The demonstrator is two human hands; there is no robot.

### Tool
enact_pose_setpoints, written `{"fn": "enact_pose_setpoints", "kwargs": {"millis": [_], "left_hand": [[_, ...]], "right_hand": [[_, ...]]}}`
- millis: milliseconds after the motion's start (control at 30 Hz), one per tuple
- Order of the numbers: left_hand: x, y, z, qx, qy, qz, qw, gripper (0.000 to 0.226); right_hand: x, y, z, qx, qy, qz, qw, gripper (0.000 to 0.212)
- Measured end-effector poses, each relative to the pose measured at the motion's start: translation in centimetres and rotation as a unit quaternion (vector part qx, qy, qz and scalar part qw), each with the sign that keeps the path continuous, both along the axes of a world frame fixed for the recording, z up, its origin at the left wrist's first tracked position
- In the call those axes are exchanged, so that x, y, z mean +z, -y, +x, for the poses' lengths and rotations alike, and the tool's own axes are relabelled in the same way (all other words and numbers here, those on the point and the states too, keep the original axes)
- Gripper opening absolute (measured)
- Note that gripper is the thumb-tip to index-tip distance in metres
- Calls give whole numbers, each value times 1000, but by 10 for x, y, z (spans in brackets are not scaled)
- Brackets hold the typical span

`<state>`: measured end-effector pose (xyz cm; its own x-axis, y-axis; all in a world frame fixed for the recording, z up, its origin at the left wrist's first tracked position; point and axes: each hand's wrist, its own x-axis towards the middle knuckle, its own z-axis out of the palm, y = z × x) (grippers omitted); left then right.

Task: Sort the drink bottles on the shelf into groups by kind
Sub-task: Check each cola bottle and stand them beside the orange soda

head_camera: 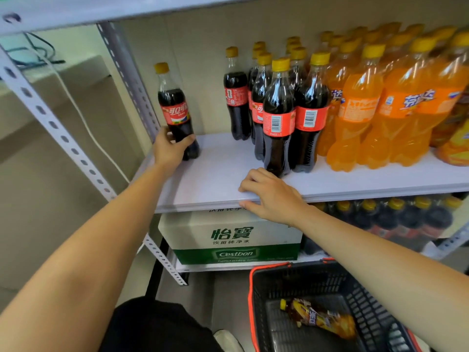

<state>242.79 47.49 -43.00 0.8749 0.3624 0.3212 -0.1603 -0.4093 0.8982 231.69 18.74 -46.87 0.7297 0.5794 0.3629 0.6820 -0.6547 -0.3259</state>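
A lone cola bottle (pixel 176 113) is gripped low by the left hand (pixel 169 148) at the shelf (pixel 215 174) left edge, upright. The right hand (pixel 271 196) is rested loosely curled on the front edge, holding nothing. Cola group (pixel 276 107) and orange soda bottles (pixel 380 102) are stood toward the right.

Cola bottles (pixel 278 115) dark brown, red labels, yellow caps; orange soda bottles (pixel 360 107) bright orange, yellow caps; shelf (pixel 223 174) pale grey; box (pixel 231 237) white and green; basket (pixel 330 301) black, red-rimmed.
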Motion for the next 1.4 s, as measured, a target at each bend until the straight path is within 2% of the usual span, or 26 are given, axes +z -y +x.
{"fn": "enact_pose_setpoints", "kwargs": {"millis": [133,233,400,533,633,767,833,1033,1133,1300,1400], "left_hand": [[4,24,-45,-12,5,23,1000,52],[5,40,-76,-30,7,40,999,50],[7,69,-123,-81,-3,30,996,53],[7,99,-159,-138,-1,-11,990,51],[7,126,-181,-178,-7,-18,984,48],[4,160,-204,-208,-9,-44,977,48],[0,175,-209,-212,-7,-46,976,47],[-19,204,-217,-209,-10,-61,976,47],[-23,203,-209,-214,-8,-131,968,54],[-25,201,-197,-199,-30,-275,940,33],[-29,199,-194,-179,-42,-298,937,26]], "right_hand": [[5,2,-3,7,-34,4,999,32],[9,7,-5,16,-94,38,995,44],[14,17,-25,-10,-171,160,972,70],[9,30,-48,-27,-200,263,944,77],[5,42,-66,-25,-247,305,920,81],[-3,61,-83,-16,-294,383,876,66],[-6,74,-88,-17,-294,401,867,57],[-22,106,-102,-9,-352,447,822,54],[-36,115,-106,-19,-385,462,799,51],[-49,122,-109,3,-462,475,750,45],[-51,125,-110,23,-494,497,713,51]]}}
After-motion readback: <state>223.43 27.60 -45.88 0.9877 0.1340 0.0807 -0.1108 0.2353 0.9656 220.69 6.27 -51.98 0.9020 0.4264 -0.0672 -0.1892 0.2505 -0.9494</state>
